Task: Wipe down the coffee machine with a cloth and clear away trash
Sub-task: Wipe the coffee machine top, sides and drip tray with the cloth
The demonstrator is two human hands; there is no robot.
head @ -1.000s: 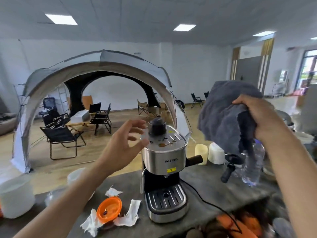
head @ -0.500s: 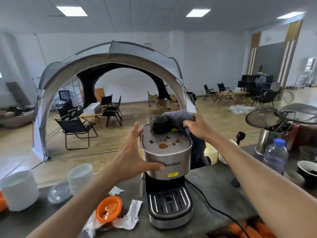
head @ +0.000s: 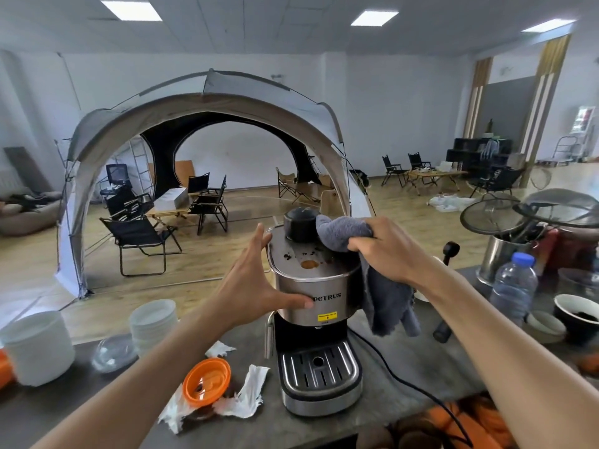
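Cloth (head: 382,286) beside knob (head: 299,223); napkins (head: 241,398) nearby.

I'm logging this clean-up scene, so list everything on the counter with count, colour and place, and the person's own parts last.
coffee machine: 1, steel and black, counter centre, brown stains on top
cloth: 1, grey, on machine top by the knob, draped down its right side
orange lid: 1, orange, left of machine
torn tissue: several scraps, white, around the lid
white tubs: 2 stacks, counter's left end
clear dome lid: 1, between the tubs
water bottle: 1, clear, blue cap, right
steel pot: 1, right rear
left hand: open, braced on machine's left side
right hand: fingers closed on cloth
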